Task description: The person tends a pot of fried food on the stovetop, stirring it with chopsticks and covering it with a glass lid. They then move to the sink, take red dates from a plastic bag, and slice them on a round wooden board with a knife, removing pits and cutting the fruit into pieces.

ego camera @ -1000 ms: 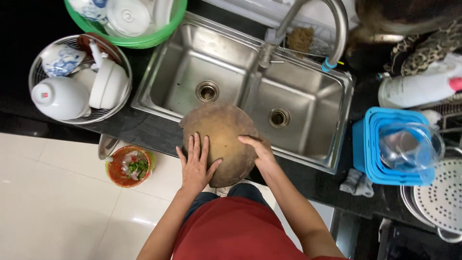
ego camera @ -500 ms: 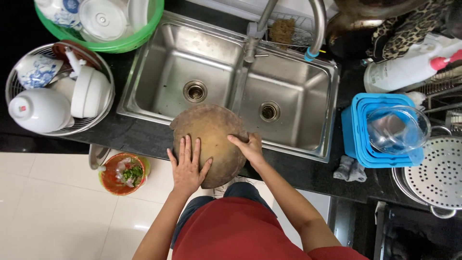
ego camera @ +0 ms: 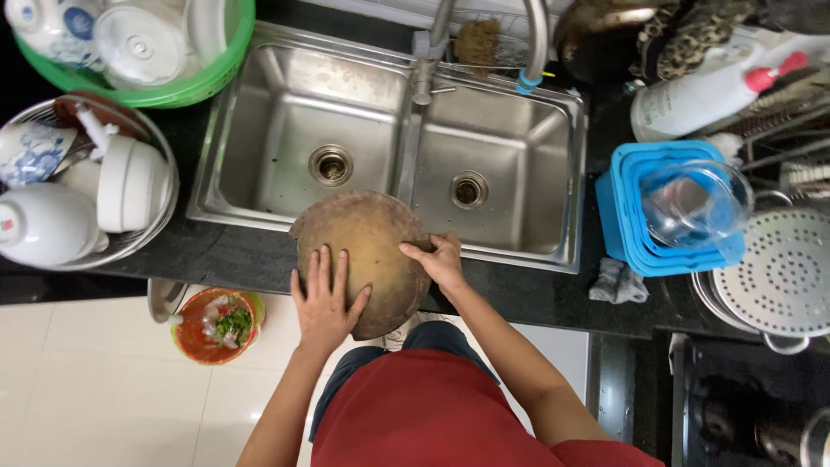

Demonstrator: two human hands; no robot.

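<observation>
1. Kitchen seen from above: dark stone desk [ego camera: 216, 251] with a double steel sink [ego camera: 393, 143] set into it, pale tiled floor [ego camera: 78, 380] below.
2. Round brown wooden board [ego camera: 363, 251] at the desk's front edge, overhanging both the sink's front rim and the floor side.
3. Left hand [ego camera: 324, 298] flat on the board's near part, fingers spread and pressing down, nothing pinched.
4. Right hand [ego camera: 441, 258] curled over the board's right rim, thumb on top, fingers wrapped under the edge.
5. Left end of desk: wire basket [ego camera: 160, 203] holding white and blue-patterned crockery; green basket [ego camera: 203, 82] of dishes at the back left corner.
6. Right of sink: stacked blue tubs [ego camera: 635, 233] with a clear glass bowl [ego camera: 696, 203] on top, grey rag [ego camera: 618, 281] near the front edge, perforated metal lid [ego camera: 782, 272] beside it.
7. On the floor by the desk's front: small orange bowl [ego camera: 212, 324] with scraps of green and white.
8. Judged best handling: steady downward pressure from the flat palm, firm grip kept on the rim, weight centred over the desk so the overhanging board cannot tip toward the floor.
9. Against the earlier frames: board, hands and grip look much the same; whole view shifted slightly, so sink and tubs sit differently in frame.
</observation>
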